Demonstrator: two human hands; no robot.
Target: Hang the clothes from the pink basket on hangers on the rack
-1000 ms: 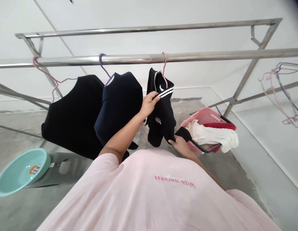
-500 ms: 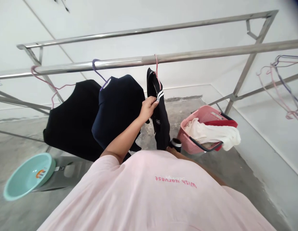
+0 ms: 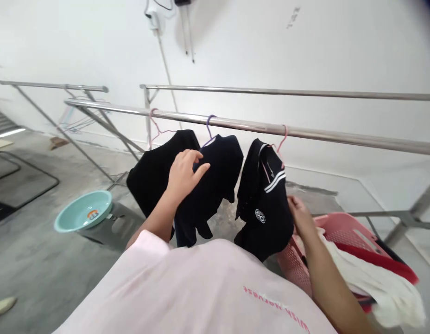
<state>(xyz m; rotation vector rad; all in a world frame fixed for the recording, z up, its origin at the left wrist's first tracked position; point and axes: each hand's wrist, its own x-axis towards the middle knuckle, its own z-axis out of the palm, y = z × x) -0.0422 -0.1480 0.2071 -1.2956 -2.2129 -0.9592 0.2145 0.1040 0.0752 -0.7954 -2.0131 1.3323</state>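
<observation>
Three dark garments hang from a steel drying rail (image 3: pixel 236 122). My left hand (image 3: pixel 183 175) lies with spread fingers on the navy shirt (image 3: pixel 222 162), which hangs on a purple hanger (image 3: pixel 210 127). To its left is a black shirt (image 3: pixel 154 178) on a pink hanger (image 3: pixel 155 125). At the right hangs a black shirt with white sleeve stripes and a round badge (image 3: pixel 262 218), also on a pink hanger (image 3: pixel 281 139). My right hand (image 3: pixel 300 215) is at that shirt's right edge, just above a pink plastic basket (image 3: pixel 354 239) holding white cloth (image 3: pixel 378 273). Whether it grips the fabric is hidden.
A teal plastic basin (image 3: pixel 83 211) sits on the concrete floor left of the hanging shirts. A second steel rail (image 3: pixel 287 92) runs behind, before a white wall. Bunched hangers (image 3: pixel 81 121) hang on a rack at the far left, beside a dark floor mat (image 3: pixel 22 185).
My left hand has let go of the striped shirt and now lies on the navy shirt. My right hand has come up to the striped shirt's side. The view has turned left and upward.
</observation>
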